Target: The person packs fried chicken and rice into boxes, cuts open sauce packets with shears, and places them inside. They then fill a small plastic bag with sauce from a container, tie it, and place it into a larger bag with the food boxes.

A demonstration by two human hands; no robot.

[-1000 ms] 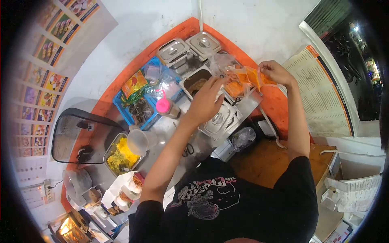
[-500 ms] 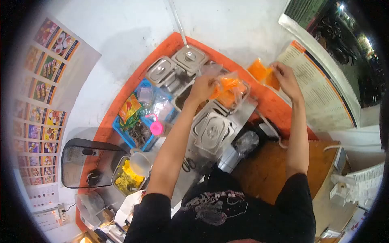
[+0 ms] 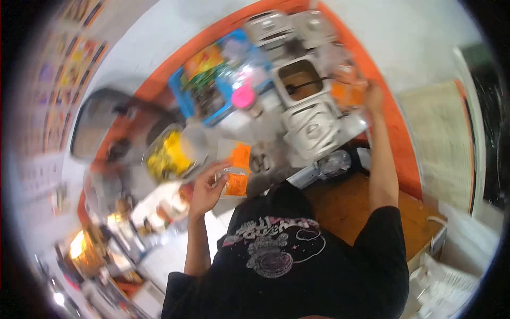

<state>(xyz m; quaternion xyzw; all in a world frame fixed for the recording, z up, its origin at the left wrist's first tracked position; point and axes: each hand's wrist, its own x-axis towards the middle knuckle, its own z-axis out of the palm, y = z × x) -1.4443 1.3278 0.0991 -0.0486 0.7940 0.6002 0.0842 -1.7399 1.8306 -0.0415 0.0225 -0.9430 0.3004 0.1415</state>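
My left hand is closed on the edge of clear plastic sachets with orange filling, held up in front of my chest. At the upper right, my right hand is smeared by motion. It is right beside a pile of orange-filled sachets near the orange ledge, and whether it grips one cannot be made out. Left of that pile is an uncovered steel pan with brown contents and a dark utensil handle. A lidded steel pan sits just below.
A blue basket holds packets, with a pink-capped bottle beside it. Yellow food fills a container on the left. More lidded steel pans stand at the back. A brown wooden surface lies at right.
My left hand has drawn back from the sachet pile toward my chest, carrying orange sachets. My right hand has come from the wall side to the pile. The view has swung left and down.
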